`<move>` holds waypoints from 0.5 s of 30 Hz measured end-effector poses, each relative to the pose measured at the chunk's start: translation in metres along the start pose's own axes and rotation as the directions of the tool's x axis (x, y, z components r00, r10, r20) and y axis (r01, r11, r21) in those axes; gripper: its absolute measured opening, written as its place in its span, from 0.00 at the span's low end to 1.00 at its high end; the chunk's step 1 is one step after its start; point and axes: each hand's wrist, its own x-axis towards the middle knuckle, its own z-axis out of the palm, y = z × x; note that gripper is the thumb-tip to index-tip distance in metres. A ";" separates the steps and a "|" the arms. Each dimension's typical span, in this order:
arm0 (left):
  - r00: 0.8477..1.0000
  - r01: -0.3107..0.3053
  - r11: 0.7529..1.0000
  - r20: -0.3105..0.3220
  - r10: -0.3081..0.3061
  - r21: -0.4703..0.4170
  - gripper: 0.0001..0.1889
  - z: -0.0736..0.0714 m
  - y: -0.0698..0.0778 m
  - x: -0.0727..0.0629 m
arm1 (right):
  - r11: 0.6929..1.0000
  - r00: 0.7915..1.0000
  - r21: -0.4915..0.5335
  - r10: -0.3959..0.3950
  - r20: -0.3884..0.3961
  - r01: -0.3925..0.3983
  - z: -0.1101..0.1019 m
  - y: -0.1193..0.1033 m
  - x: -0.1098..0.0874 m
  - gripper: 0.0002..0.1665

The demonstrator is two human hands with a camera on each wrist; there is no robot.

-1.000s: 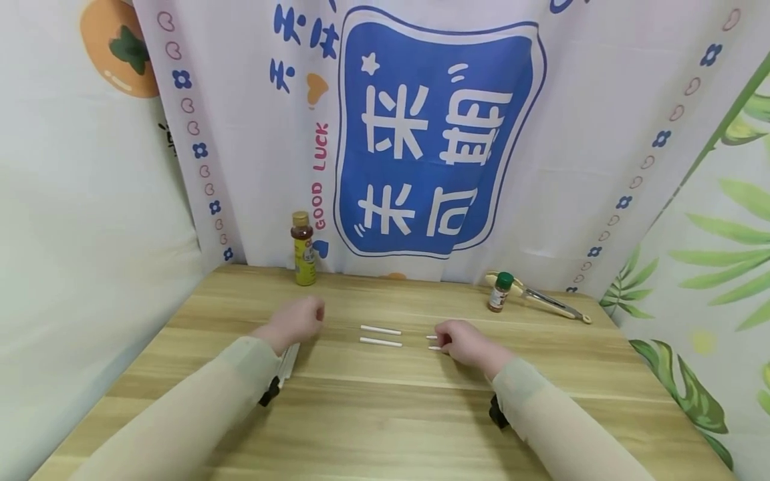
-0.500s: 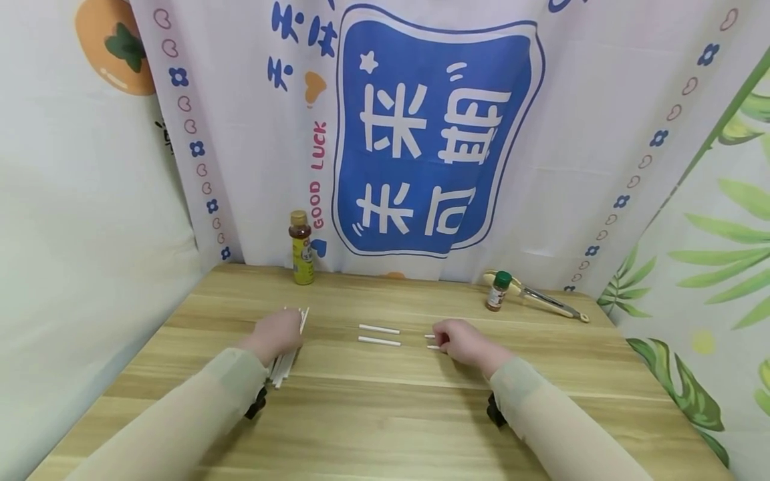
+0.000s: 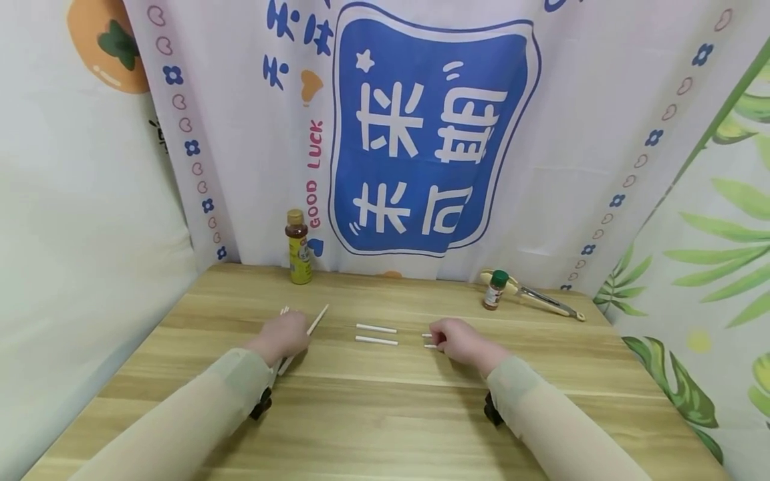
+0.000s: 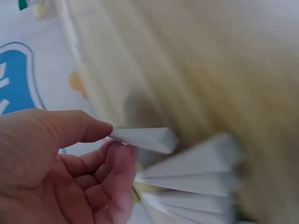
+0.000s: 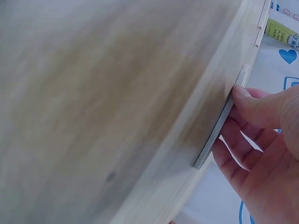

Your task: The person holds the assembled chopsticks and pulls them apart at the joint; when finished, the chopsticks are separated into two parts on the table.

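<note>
Between thumb and fingertips, my left hand [image 3: 283, 334] pinches a thin white stick [image 4: 145, 138], which slants toward the back right. Several like sticks [image 4: 196, 179] fan out beneath that hand, on the left of the table. My right hand [image 3: 460, 341] has thumb and fingers about another white stick [image 5: 219, 123] at the tabletop. In the head view, two white stick ends [image 3: 426, 335] poke out left of that hand, the rest hidden by it. Two more white sticks, a back one [image 3: 376, 328] and a front one [image 3: 376, 341], lie parallel between the hands.
A yellow-labelled bottle [image 3: 299, 254] stands at the table's back left. At the back right are a small green-capped jar [image 3: 494, 290] and a pair of tongs [image 3: 547, 300]. A printed curtain [image 3: 433, 133] hangs behind the wooden table [image 3: 385, 414].
My left hand has gone from nearer the middle back over the stick bundle at left, and now a stick angles out of its grip. The right hand stays in place.
</note>
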 end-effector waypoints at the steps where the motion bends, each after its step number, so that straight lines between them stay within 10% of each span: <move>1: 1.000 -0.002 1.000 -0.002 0.002 -0.026 0.05 -0.001 0.002 0.000 | 1.000 1.000 -0.001 0.001 -0.001 -0.001 0.000 0.000 0.000 0.14; 10: 0.983 -0.186 0.918 -0.073 0.171 -0.350 0.04 -0.009 0.041 0.010 | 1.000 1.000 0.007 0.028 -0.005 -0.028 0.000 0.003 -0.001 0.14; 15: 0.960 -0.277 0.883 -0.068 0.271 -0.380 0.04 -0.002 0.061 0.017 | 0.998 0.999 0.046 0.039 -0.033 -0.038 -0.002 0.003 -0.002 0.11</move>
